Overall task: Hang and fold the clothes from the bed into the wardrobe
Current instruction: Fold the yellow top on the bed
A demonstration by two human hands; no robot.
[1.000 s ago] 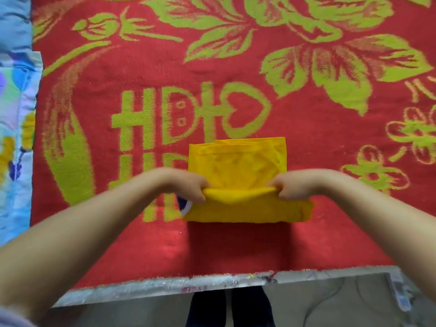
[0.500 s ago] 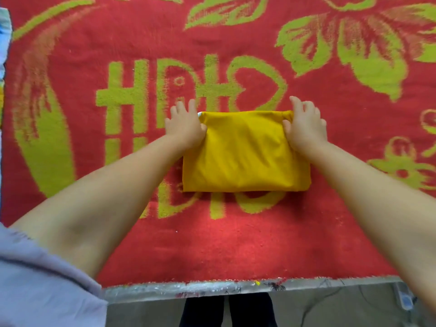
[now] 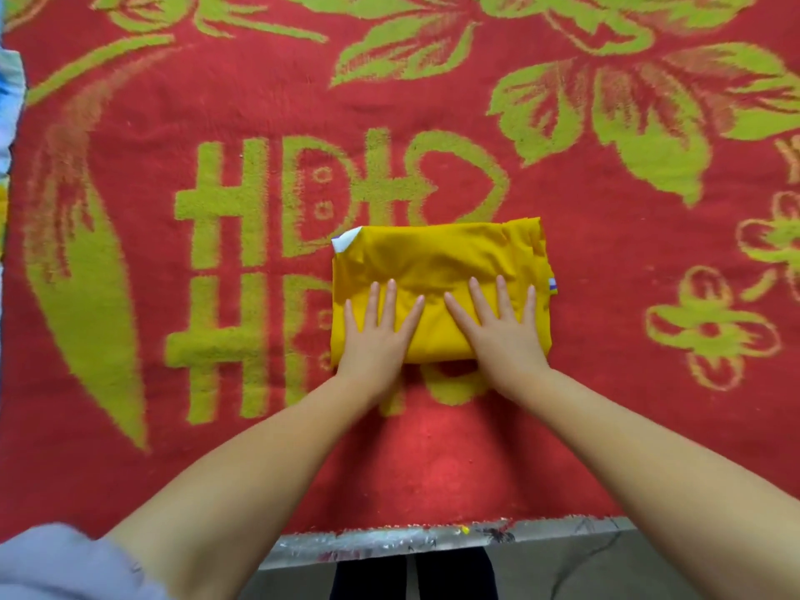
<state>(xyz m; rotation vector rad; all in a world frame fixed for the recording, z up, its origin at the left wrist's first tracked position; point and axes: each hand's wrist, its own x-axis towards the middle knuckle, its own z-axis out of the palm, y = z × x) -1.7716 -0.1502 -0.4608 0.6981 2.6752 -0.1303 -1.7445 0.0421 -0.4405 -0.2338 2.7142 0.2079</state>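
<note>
Hands flat, both of them, on a folded yellow garment (image 3: 437, 270) that lies on the bed's red blanket (image 3: 433, 461). The left hand (image 3: 374, 339) presses the near left part of the bundle, its fingers straight and slightly spread, pointing away from the person. The right hand (image 3: 502, 335) does the same on the near right part, palm down, fingers fanned a little wider. Neither hand curls round the cloth; they only rest on it and hold nothing. The heels of both palms sit at the bundle's near edge, and the wrists lie over the blanket just behind it.

Beyond the fingertips the yellow cloth shows soft creases and a rumpled far edge. Past the left hand's fingers, at the far left corner of the bundle, a small white tab (image 3: 346, 242) pokes out. To the outer side of the right hand, at the bundle's right edge, a tiny striped label (image 3: 552, 284) shows.

Under and around the hands the blanket carries green block characters (image 3: 242, 201) with a heart outline, large green leaves and flowers farther off and to the right. Behind the wrists, towards the person, the blanket ends at a silvery printed border (image 3: 389, 541), with grey floor (image 3: 562, 569) below it. A pale lilac sleeve (image 3: 65, 565) shows at the left arm's upper end.
</note>
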